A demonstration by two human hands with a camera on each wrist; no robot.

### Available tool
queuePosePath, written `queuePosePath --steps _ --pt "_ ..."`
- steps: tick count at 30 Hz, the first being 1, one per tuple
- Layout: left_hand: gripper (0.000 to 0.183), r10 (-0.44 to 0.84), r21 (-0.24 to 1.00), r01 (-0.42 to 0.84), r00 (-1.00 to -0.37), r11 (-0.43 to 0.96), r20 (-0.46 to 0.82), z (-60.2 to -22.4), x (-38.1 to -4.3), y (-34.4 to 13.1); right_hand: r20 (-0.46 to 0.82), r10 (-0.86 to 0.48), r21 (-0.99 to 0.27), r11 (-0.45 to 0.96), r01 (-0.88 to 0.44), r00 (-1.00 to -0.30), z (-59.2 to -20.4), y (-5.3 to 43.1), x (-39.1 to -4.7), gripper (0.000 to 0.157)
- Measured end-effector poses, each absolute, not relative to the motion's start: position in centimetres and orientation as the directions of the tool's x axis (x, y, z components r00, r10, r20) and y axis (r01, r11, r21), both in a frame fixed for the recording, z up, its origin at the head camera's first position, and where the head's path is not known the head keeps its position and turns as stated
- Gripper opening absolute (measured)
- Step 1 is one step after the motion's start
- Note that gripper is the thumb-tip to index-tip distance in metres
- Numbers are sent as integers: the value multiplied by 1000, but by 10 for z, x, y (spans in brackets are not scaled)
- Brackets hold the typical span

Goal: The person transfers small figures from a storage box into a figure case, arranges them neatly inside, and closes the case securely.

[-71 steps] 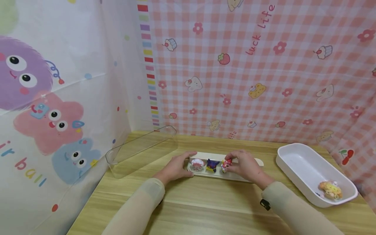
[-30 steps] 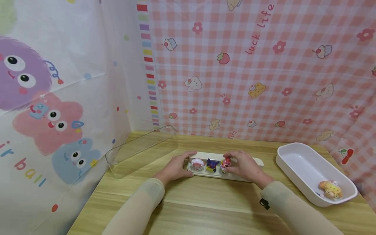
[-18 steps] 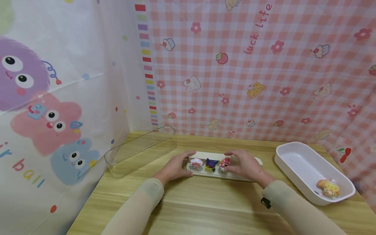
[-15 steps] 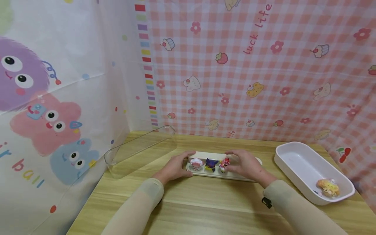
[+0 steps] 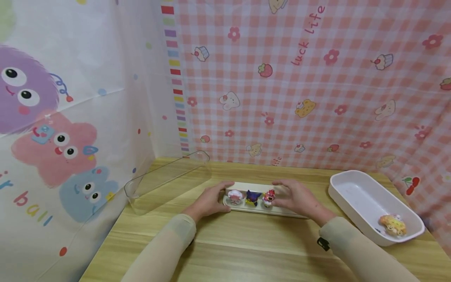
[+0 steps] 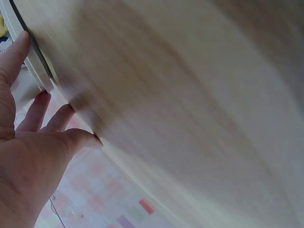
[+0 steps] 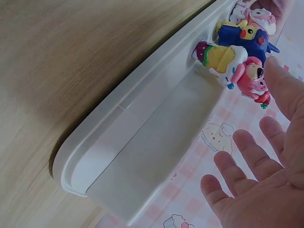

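Note:
A long white display-case base [image 5: 246, 210] lies on the table in the head view, with 3 small figurines in a row at its left. One has a white and pink top [image 5: 235, 197], the middle one is a dark blue-purple and yellow figurine [image 5: 253, 197], and the third is a pink-red figurine [image 5: 269, 196], upright. My left hand [image 5: 208, 200] holds the base's left end between thumb and fingers. Beside the pink-red figurine is my right hand [image 5: 299, 199], its fingers spread and relaxed, gripping nothing. In the right wrist view the thumb is close to that figurine [image 7: 251, 78].
A clear plastic cover [image 5: 169, 184] sits at the back left of the wooden table [image 5: 239, 246]. At the right stands a white bin [image 5: 356, 196] holding a yellow-orange figurine [image 5: 394, 225]. Printed cloth hangs behind and at the sides.
My right hand has let go of the pink-red figurine and drawn slightly right, its fingers spreading. The figurine stays standing in the base. My left hand keeps its place.

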State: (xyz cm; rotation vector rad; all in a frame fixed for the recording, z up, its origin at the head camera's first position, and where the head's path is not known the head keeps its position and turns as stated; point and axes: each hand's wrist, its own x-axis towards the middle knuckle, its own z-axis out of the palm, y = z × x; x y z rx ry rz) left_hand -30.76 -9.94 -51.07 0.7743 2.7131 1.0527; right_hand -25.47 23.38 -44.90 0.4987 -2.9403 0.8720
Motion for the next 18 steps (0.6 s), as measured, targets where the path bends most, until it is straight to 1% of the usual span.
queuePosePath --steps 10,18 --pt "92 503 665 409 -863 626 57 -510 -310 -98 151 -303 -511 791 -336 -941 -445 240 -253 66" --pt "91 502 663 414 -862 624 66 -508 -311 -98 136 -279 -510 803 -308 -951 -433 254 -248 68"
